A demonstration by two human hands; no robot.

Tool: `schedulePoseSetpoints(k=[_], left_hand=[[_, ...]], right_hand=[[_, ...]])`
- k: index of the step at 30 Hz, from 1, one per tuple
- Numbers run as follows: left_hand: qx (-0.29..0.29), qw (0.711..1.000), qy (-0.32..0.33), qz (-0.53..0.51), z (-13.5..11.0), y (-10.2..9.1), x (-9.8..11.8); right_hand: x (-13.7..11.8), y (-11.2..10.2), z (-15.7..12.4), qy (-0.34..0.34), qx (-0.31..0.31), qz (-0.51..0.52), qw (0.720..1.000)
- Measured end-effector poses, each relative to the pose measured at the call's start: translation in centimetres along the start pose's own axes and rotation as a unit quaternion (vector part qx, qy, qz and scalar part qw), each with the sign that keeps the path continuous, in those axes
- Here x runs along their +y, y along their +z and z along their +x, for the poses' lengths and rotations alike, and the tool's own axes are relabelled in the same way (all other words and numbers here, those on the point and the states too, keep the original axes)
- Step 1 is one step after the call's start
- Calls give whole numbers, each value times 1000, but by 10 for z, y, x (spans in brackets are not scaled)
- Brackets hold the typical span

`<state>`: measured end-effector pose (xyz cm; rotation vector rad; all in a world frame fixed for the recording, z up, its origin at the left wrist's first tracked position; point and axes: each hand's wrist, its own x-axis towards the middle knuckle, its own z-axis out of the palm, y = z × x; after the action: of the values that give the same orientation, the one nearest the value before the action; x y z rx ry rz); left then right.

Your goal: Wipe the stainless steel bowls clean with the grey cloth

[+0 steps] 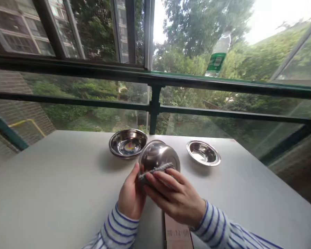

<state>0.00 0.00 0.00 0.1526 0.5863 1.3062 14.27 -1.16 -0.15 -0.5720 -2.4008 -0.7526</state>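
Between my hands a shiny metal bowl [159,155] is tilted, its outer side and base toward me. My left hand [131,193] is closed on the bowl's left lower rim, thumb up along its side. A grey cloth [158,170] lies against the bowl, pressed there by the fingers of my right hand [175,195]. Part of the cloth is hidden under those fingers. Beyond the held bowl, to the left, sits a stack of metal bowls [128,143] with a coloured label in the top one. Another metal bowl [203,153] stands upright to the right.
A phone [177,232] showing a running timer lies under my right wrist on the white table [67,186]. Past the table's far edge runs a dark green railing [154,107] with glass. A plastic bottle [217,57] with a green label stands on the railing's top.
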Motion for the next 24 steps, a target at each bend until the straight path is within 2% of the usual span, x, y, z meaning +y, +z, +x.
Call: schedulePoseSetpoints(k=[2,5,9,13,15,18,21,24], left_hand=[[-9,1000,-29,-1,1,-1,1],[-12,999,-37,-2,3,-3,0],[-12,1000,10,11,8,-7,-3],[-22,998,43,35,10,-8,-3],[-10,998,54,32,9,-6,-1],[51,997,58,4,9,-3,3],[94,993,61,-31,11,-6,7],[89,993,64,-37,15,-10,10]], right_hand=[[0,1,4,34,-4,9,999],[1,1,13,93,-17,34,995],[12,-2,30,174,-43,78,981],[34,-1,39,270,-44,141,951],[47,2,35,320,-24,193,927],[58,10,19,397,15,285,872],[53,19,-6,468,59,349,810],[39,26,-25,506,102,366,774]])
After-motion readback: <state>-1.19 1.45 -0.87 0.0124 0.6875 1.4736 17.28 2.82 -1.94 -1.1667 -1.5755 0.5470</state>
